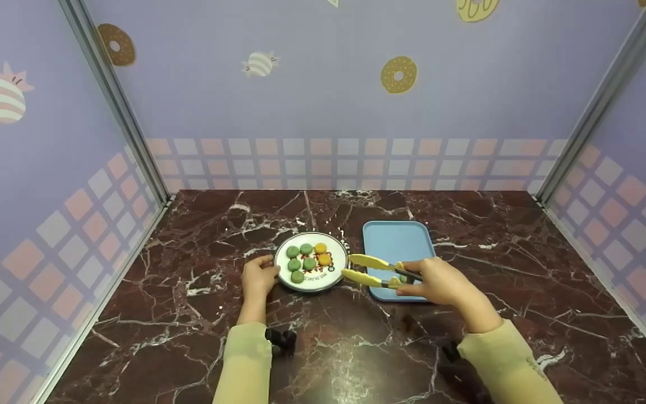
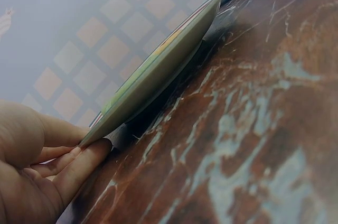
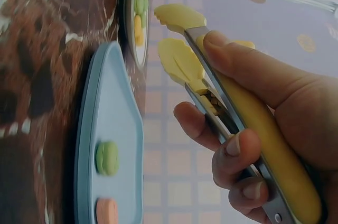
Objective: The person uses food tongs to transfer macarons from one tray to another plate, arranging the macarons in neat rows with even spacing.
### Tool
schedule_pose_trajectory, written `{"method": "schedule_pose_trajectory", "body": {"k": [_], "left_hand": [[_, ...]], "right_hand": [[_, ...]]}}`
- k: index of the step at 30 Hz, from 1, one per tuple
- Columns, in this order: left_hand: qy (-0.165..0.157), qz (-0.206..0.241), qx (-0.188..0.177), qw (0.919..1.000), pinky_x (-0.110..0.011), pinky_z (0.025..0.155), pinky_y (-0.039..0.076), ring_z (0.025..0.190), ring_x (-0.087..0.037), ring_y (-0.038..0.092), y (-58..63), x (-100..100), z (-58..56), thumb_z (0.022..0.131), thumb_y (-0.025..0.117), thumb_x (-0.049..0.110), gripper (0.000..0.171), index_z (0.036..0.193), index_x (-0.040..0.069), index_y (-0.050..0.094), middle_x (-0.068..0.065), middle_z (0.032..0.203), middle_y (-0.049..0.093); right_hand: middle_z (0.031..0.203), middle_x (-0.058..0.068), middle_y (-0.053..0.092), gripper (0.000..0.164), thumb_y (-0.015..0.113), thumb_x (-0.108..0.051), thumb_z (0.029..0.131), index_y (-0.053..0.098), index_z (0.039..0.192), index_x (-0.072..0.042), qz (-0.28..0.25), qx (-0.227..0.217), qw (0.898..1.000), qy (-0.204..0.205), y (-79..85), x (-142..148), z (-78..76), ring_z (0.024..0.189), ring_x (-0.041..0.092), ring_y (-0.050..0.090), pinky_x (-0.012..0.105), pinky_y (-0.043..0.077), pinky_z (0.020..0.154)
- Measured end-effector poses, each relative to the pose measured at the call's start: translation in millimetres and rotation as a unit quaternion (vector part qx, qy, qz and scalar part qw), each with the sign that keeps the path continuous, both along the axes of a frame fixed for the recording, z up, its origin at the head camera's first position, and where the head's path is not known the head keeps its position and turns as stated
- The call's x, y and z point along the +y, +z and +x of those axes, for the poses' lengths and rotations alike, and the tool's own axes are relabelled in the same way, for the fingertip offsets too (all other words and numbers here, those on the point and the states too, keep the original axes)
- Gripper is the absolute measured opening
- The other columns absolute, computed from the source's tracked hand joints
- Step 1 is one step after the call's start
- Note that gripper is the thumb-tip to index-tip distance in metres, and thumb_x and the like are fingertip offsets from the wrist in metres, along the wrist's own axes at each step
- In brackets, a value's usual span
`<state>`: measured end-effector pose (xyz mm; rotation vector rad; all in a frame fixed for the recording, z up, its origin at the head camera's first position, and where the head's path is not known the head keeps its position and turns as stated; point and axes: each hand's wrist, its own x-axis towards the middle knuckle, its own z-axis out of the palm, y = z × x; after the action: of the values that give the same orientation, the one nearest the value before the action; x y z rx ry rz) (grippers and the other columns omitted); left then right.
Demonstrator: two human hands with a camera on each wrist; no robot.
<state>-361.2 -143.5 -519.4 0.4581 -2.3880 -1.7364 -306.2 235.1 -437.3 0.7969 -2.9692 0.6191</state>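
Observation:
A round white plate (image 1: pixel 337 246) bears several green macarons (image 1: pixel 306 248) and two yellow macarons (image 1: pixel 324 260). My left hand (image 1: pixel 258 276) pinches the plate's left rim, thumb on top and fingers beneath, as the left wrist view shows. In my right hand (image 1: pixel 441 280) are yellow-tipped tongs (image 3: pixel 248 108). Their tips (image 1: pixel 369 261) stand apart with nothing between them, pointing left toward the plate's right edge. Below the tongs lies a blue tray (image 1: pixel 396 237). In the right wrist view it carries a green macaron (image 3: pixel 108 158) and a pink macaron (image 3: pixel 106 212), which the right hand mostly hides in the head view.
Plate and tray stand side by side on a dark red marbled tabletop (image 1: pixel 188 336). Patterned purple panels (image 1: pixel 323 112) close off the back and both sides, with metal posts (image 1: pixel 127 112) at the corners.

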Motion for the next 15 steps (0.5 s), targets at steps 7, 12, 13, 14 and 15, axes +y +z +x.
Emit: {"method": "schedule_pose_trajectory", "body": {"k": [7,12,13,14,15], "left_hand": [[0.004,-0.009,-0.007,0.9999,-0.033,0.075,0.066,0.106,-0.039,0.072,-0.4,0.0,-0.2,0.095,0.067,0.002,0.039,0.132,-0.007,0.065,-0.03,0.127,0.067],[0.001,-0.008,-0.007,0.9999,-0.034,0.077,0.066,0.109,-0.04,0.071,-0.3,-0.9,-0.3,0.095,0.066,0.002,0.038,0.132,-0.007,0.065,-0.03,0.128,0.067],[0.001,-0.008,-0.007,0.9999,-0.034,0.077,0.066,0.109,-0.04,0.071,-0.3,-0.9,-0.2,0.095,0.066,0.002,0.038,0.132,-0.007,0.065,-0.03,0.128,0.067],[0.001,-0.009,-0.007,0.9999,-0.034,0.077,0.066,0.11,-0.04,0.07,-0.5,-1.1,-0.2,0.095,0.066,0.003,0.038,0.132,-0.007,0.065,-0.03,0.129,0.067],[0.001,-0.009,-0.007,0.9999,-0.034,0.077,0.066,0.11,-0.04,0.07,-0.7,-1.2,-0.2,0.095,0.066,0.003,0.038,0.132,-0.007,0.065,-0.03,0.129,0.067]], "right_hand": [[0.106,0.012,0.079,0.051,0.082,-0.036,0.087,0.072,0.127,-0.005,0.009,-0.01,0.999,-0.03,1.4,20.3,9.9,0.078,0.019,0.071,0.038,0.056,0.067],[0.101,0.011,0.079,0.053,0.083,-0.036,0.087,0.072,0.127,-0.004,0.014,-0.025,0.999,-0.044,3.0,31.7,14.8,0.07,0.013,0.063,0.034,0.049,0.063],[0.099,0.009,0.078,0.052,0.083,-0.036,0.087,0.072,0.126,-0.004,0.014,-0.025,0.999,-0.046,3.2,33.9,15.8,0.07,0.011,0.062,0.034,0.049,0.062],[0.097,0.008,0.078,0.051,0.083,-0.036,0.086,0.073,0.125,-0.004,0.014,-0.025,0.999,-0.047,3.3,36.1,16.8,0.068,0.009,0.06,0.033,0.048,0.062],[0.094,0.007,0.078,0.049,0.083,-0.035,0.086,0.073,0.123,-0.004,0.011,-0.026,0.999,-0.047,3.3,38.4,17.7,0.067,0.009,0.059,0.032,0.048,0.061]]}}
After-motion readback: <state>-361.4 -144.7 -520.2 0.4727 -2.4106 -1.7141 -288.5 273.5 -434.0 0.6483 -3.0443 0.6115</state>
